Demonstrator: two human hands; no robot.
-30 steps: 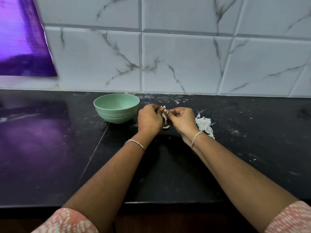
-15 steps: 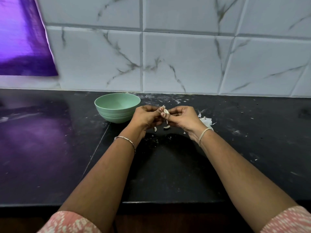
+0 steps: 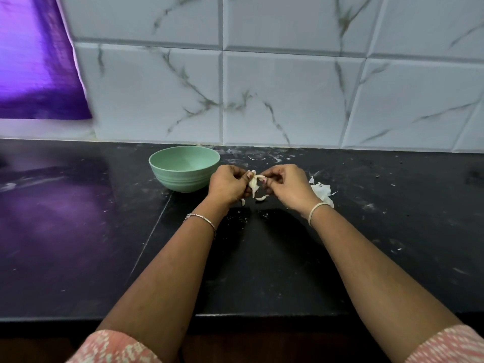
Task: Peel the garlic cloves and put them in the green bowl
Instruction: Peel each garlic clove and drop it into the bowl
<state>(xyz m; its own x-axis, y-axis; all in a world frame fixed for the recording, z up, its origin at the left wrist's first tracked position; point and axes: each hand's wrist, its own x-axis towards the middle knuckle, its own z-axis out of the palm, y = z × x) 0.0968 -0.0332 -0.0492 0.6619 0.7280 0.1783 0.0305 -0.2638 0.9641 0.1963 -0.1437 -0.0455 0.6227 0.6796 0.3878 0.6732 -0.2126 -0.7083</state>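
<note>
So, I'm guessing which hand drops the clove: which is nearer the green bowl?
Left. The left hand sits just right of the green bowl; the right hand is farther right, beyond the garlic clove.

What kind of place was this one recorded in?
Most likely a home kitchen. A dark stone counter runs along marble-look wall tiles. On it stands a green bowl, and the left hand and right hand pinch a garlic clove beside loose skins.

One head-worn view looks forward and down across the counter (image 3: 379, 244) from its near edge; it faces the tiled wall (image 3: 288, 100) at the far edge. It sits close.
</note>
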